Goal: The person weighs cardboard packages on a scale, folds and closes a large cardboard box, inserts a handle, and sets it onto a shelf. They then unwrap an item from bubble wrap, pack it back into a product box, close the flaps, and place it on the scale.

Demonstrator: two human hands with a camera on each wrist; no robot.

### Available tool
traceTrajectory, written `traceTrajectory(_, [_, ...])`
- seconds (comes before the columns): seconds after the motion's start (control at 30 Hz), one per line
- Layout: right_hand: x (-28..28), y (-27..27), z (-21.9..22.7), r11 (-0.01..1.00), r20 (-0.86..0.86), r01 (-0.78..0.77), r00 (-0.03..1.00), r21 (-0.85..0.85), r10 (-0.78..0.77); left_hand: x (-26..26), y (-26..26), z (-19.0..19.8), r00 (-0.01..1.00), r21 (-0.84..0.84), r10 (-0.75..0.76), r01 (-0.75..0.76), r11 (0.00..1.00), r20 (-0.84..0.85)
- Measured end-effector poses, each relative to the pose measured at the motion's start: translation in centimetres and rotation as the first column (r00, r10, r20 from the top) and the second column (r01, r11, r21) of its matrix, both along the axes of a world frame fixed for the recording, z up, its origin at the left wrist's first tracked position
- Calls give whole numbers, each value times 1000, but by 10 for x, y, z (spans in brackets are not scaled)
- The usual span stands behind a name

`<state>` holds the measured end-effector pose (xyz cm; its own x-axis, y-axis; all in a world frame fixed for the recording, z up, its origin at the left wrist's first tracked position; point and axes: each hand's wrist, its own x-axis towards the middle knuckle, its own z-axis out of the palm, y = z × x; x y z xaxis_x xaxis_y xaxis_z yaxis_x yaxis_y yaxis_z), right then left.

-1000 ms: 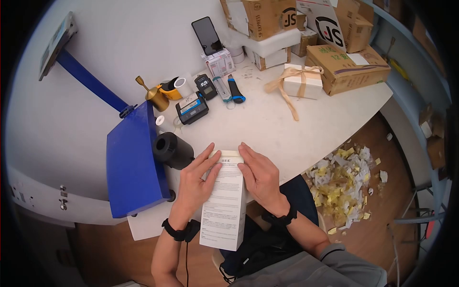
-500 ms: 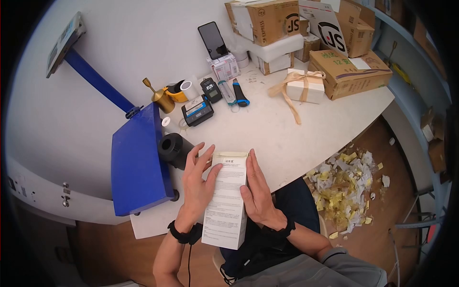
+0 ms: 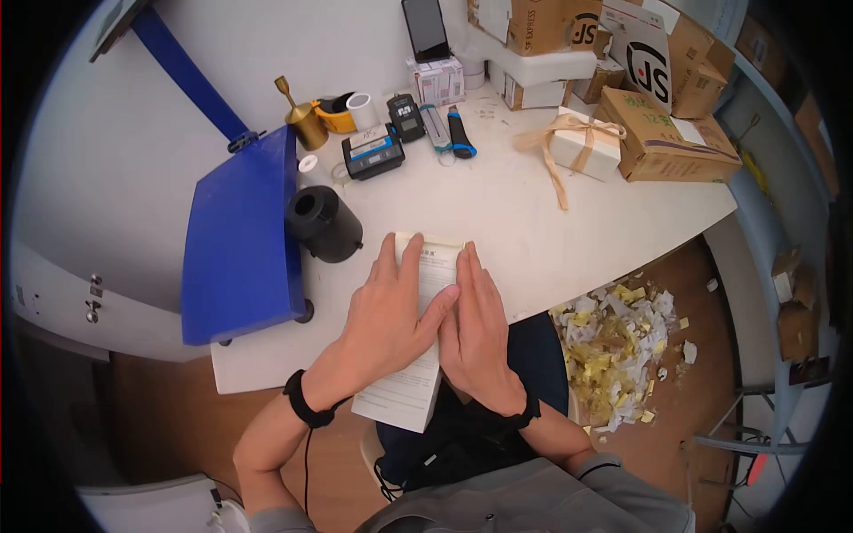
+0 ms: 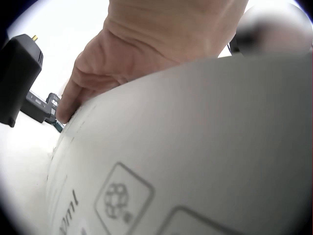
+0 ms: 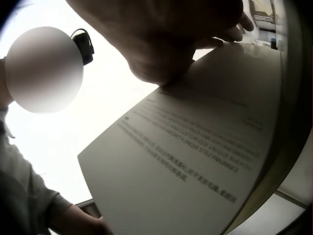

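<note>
A long white printed carton [image 3: 391,402] lies tilted between both hands at the table's front edge, its far end over the tabletop. Its far end shows a pale cream edge. My left hand [image 3: 384,324] rests across the upper face with straight fingers toward that far end, its thumb stretched over to my right hand [image 3: 480,342]. Straight fingers of the right hand lie along the carton's right side. Printed icons show on the carton [image 4: 195,132] in the left wrist view, and lines of text on the carton [image 5: 171,156] in the right wrist view.
A blue platform scale [image 3: 240,240] and a black cylinder [image 3: 324,226] stand left. Behind are a label printer [image 3: 373,155], a utility knife [image 3: 460,133] and a ribbon-tied white box [image 3: 582,151]. Cardboard boxes [image 3: 680,147] stack at back right; paper scraps [image 3: 617,351] cover the floor.
My left hand has moved from the carton's left edge across its upper face. The right hand's fingers, at the far corner before, have straightened along the right side. The head view has shifted.
</note>
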<state>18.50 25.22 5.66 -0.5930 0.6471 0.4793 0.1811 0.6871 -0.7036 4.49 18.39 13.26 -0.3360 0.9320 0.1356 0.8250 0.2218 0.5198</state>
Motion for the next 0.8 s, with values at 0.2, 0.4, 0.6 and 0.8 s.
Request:
traceTrajectory(0.2, [-2, -12, 7, 915, -224, -155, 972, -373, 73, 6, 5, 15, 997, -249, -72, 74, 966, 20])
traceTrajectory(0.4, [-2, -8, -1, 855, -443, -320, 889, -409, 120, -1, 3, 14, 997, -275, -82, 82, 958, 10])
traceTrajectory(0.6, [20, 15, -9, 794, -426, -358, 894, -491, 140, 0, 4, 17, 998, -326, -31, 47, 944, 55])
traceTrajectory(0.8, [36, 23, -9, 775, -503, -312, 864, -549, -8, -29, -1, 26, 986, -57, 1, 9, 998, 169])
